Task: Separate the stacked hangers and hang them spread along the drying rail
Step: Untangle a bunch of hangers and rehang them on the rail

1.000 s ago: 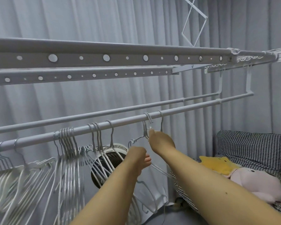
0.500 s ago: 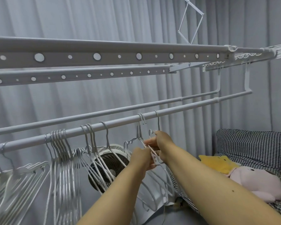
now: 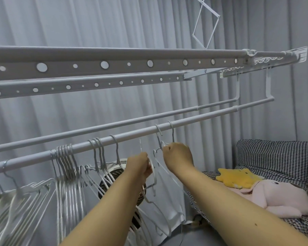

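Observation:
White wire hangers hang on the near drying rail [image 3: 203, 118]. A tight bunch of hangers [image 3: 66, 157] sits at the left, a smaller group [image 3: 98, 153] and a single hanger [image 3: 116, 148] further right. Two hangers [image 3: 158, 134] hook the rail just above my hands. My right hand [image 3: 178, 155] is closed on the neck of a hanger [image 3: 172, 137] still hooked on the rail. My left hand [image 3: 140, 166] grips the shoulder of a blurred hanger [image 3: 153, 176] lifted off the rail, below and left of the right hand.
A second rail [image 3: 167, 116] runs behind the near one. Two perforated bars [image 3: 103, 65] cross overhead. A round fan [image 3: 117, 167] stands behind the hangers. A checked cushion [image 3: 274, 157] with yellow [image 3: 236, 176] and pink [image 3: 277, 197] plush toys lies at the right. Grey curtains fill the background.
My hands came together at the hangers, then parted: the left hand drew one hanger off leftward while the right hand rose to the hanger neck under the rail.

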{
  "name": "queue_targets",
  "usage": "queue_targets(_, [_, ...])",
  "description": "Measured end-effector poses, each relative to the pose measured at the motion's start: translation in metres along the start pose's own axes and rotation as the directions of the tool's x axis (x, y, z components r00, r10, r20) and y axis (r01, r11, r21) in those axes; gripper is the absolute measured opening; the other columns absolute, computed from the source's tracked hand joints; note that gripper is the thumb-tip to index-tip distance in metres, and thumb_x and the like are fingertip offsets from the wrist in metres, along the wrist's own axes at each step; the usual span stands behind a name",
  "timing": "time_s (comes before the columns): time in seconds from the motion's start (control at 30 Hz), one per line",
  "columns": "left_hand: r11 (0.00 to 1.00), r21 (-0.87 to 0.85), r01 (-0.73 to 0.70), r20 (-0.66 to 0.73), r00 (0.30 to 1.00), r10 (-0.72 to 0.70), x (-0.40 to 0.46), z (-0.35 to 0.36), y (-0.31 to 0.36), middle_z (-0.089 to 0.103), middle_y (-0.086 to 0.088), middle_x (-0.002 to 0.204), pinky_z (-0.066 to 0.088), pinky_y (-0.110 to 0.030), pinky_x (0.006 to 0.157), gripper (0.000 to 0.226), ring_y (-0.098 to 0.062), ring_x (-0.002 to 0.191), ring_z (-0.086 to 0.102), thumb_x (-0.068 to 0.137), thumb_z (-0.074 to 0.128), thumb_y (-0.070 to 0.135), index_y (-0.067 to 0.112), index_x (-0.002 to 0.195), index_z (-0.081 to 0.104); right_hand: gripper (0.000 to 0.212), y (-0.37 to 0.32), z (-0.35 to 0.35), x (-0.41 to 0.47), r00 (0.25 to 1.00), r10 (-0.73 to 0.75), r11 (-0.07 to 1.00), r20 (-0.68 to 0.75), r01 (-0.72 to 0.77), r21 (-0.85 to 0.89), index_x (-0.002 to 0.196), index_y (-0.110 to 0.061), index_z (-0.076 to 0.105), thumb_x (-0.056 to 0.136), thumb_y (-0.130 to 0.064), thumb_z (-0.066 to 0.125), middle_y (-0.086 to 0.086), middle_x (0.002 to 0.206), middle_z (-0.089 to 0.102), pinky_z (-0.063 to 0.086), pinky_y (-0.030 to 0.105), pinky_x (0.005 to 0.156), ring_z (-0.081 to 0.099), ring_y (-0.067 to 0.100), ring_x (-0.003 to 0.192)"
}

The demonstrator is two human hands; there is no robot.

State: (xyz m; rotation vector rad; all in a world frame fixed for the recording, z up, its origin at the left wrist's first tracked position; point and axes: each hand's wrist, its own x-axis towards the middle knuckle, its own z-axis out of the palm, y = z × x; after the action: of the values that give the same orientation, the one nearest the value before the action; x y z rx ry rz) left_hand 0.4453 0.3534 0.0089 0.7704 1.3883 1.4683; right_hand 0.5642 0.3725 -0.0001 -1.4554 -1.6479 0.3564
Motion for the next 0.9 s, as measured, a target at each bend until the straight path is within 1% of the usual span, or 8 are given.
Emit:
queue_targets(0.07, [0.999, -0.05, -0.008, 0.026, 1.0, 0.009, -0.019, -0.006, -0.004, 0.043, -0.007, 0.053, 0.039, -0.017, 0.036, 0.023, -0.015, 0.041, 0.04, 0.091, 0.049, 0.002, 0.003, 0.069, 0.053, 0.04, -0.009, 0.002, -0.006, 1.0, -0.021, 0.999, 0.018, 0.02, 0.039, 0.068, -0.011, 0.049, 0.101, -0.02, 0.03, 0.006, 0.08, 0.052, 0.035, 0.026, 0.064, 0.046, 0.022, 0.078])
queue_targets(0.27, [0.998, -0.049, 0.037, 0.134, 0.991, -0.03, -0.068, -0.031, -0.004, 0.039, 0.002, 0.041, 0.029, -0.012, 0.031, 0.028, -0.007, 0.029, 0.032, 0.093, 0.051, 0.011, 0.007, 0.066, 0.052, 0.036, -0.029, 0.013, -0.016, 0.977, 0.077, 0.966, 0.199, -0.122, 0.226, 0.11, -0.009, 0.057, 0.099, -0.033, 0.033, 0.008, 0.095, 0.06, 0.039, 0.032, 0.07, 0.053, 0.024, 0.083])
queue_targets(0.43, [1.0, -0.001, -0.029, 0.257, 0.966, 0.028, -0.092, -0.048, 0.004, 0.037, -0.001, 0.046, 0.026, -0.014, 0.032, 0.023, -0.008, 0.033, 0.03, 0.095, 0.05, 0.01, 0.001, 0.074, 0.055, 0.032, -0.044, 0.022, -0.023, 0.961, 0.052, 0.965, 0.273, -0.119, 0.235, 0.081, -0.012, 0.055, 0.098, -0.03, 0.035, 0.008, 0.086, 0.059, 0.039, 0.031, 0.073, 0.053, 0.023, 0.079])
queue_targets(0.53, [0.984, 0.076, -0.161, 0.195, 0.97, 0.144, -0.088, -0.061, 0.006, 0.044, -0.005, 0.049, 0.037, -0.021, 0.036, 0.027, -0.014, 0.036, 0.04, 0.098, 0.046, 0.014, 0.001, 0.081, 0.062, 0.022, -0.04, 0.024, -0.023, 0.956, 0.162, 0.861, 0.247, -0.259, 0.439, 0.083, -0.008, 0.056, 0.097, -0.015, 0.04, 0.017, 0.093, 0.058, 0.045, 0.027, 0.064, 0.052, 0.019, 0.065])
queue_targets(0.63, [0.689, 0.587, -0.426, 0.07, 0.874, 0.481, -0.073, -0.079, -0.007, 0.062, -0.009, 0.076, 0.058, -0.042, 0.068, 0.023, -0.026, 0.066, 0.063, 0.098, 0.047, 0.027, 0.019, 0.08, 0.058, 0.031, -0.03, 0.022, -0.027, 0.924, 0.328, 0.698, 0.195, -0.376, 0.609, 0.11, 0.006, 0.06, 0.097, -0.015, 0.041, 0.021, 0.092, 0.057, 0.047, 0.026, 0.058, 0.052, 0.02, 0.06])
queue_targets(0.7, [0.471, 0.786, -0.4, 0.106, 0.839, 0.534, -0.067, -0.083, -0.016, 0.063, 0.001, 0.09, 0.057, -0.039, 0.071, 0.007, -0.022, 0.078, 0.066, 0.095, 0.051, 0.034, 0.029, 0.091, 0.054, 0.038, -0.026, 0.022, -0.029, 0.912, 0.391, 0.738, 0.121, -0.39, 0.55, 0.114, 0.003, 0.059, 0.101, -0.022, 0.034, 0.021, 0.099, 0.063, 0.052, 0.035, 0.073, 0.062, 0.029, 0.076])
queue_targets(0.77, [0.275, 0.908, -0.316, 0.135, 0.842, 0.522, -0.058, -0.082, -0.023, 0.061, 0.003, 0.1, 0.051, -0.033, 0.066, 0.021, -0.022, 0.086, 0.064, 0.093, 0.054, 0.031, 0.028, 0.113, 0.049, 0.045, -0.023, 0.02, -0.032, 0.892, 0.45, 0.758, 0.039, -0.404, 0.512, 0.112, -0.001, 0.059, 0.103, -0.03, 0.027, 0.018, 0.106, 0.065, 0.051, 0.041, 0.086, 0.063, 0.036, 0.094])
queue_targets(0.9, [0.176, 0.953, -0.245, 0.126, 0.853, 0.506, -0.046, -0.081, -0.027, 0.062, -0.003, 0.098, 0.055, -0.038, 0.072, 0.024, -0.024, 0.085, 0.061, 0.088, 0.045, 0.01, 0.018, 0.108, 0.055, 0.05, -0.019, 0.012, -0.037, 0.85, 0.514, 0.784, -0.119, -0.409, 0.467, 0.116, -0.002, 0.058, 0.104, -0.034, 0.021, 0.019, 0.116, 0.064, 0.047, 0.041, 0.091, 0.06, 0.037, 0.105])
